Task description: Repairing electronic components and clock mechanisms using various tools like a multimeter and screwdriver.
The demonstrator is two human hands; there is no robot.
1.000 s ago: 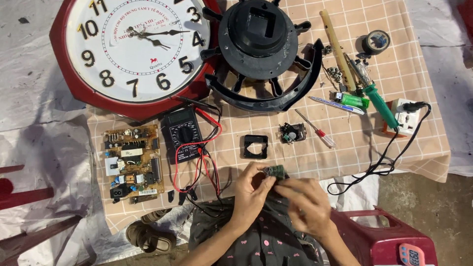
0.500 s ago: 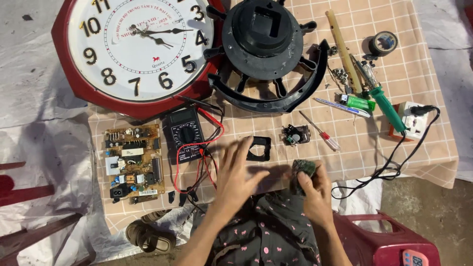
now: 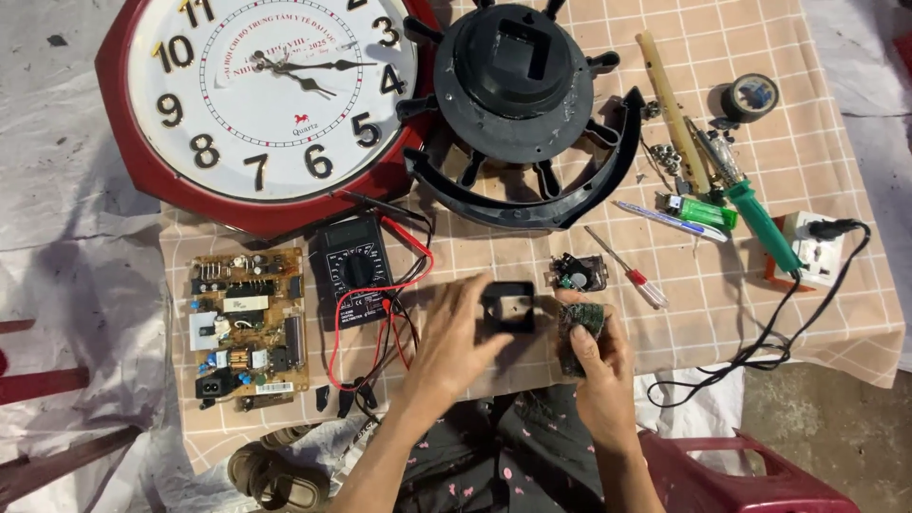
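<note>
While the left hand (image 3: 456, 332) lies spread on the checked cloth (image 3: 722, 323) of the worktop, its fingers (image 3: 475, 290) reach the near-left edge of a small black square frame (image 3: 507, 306) — touching it w/ the fingertips, nothing gripped, palm down. Right hand (image 3: 594, 366) is curled round a small green circuit board (image 3: 580, 328), thumb on its near face, board held upright just right of the frame and just above the cloth.

Just far-right of the board sits a small black module (image 3: 577, 274) w/ a round part in it, and beside that a red-handled screwdriver (image 3: 627, 269) lying slantwise. Left of the left hand: a black multimeter (image 3: 354, 271) w/ red and black leads (image 3: 404, 285) looping toward the near edge, then a larger tan circuit board (image 3: 247, 323) (flat, components up).

Far side — a big red-rimmed wall clock (image 3: 266, 104) face up at far left, and next to it a black round housing w/ spokes (image 3: 518, 76) resting in a curved black rim piece (image 3: 532, 204). Far right: a wooden stick (image 3: 670, 109), a roll of black tape (image 3: 749, 97), a green lighter (image 3: 703, 211), a green-handled soldering iron (image 3: 755, 214) and a white socket block (image 3: 817, 252) w/ a black cord (image 3: 760, 351) trailing off the near edge. A red plastic stool (image 3: 750, 475) shows near right.
</note>
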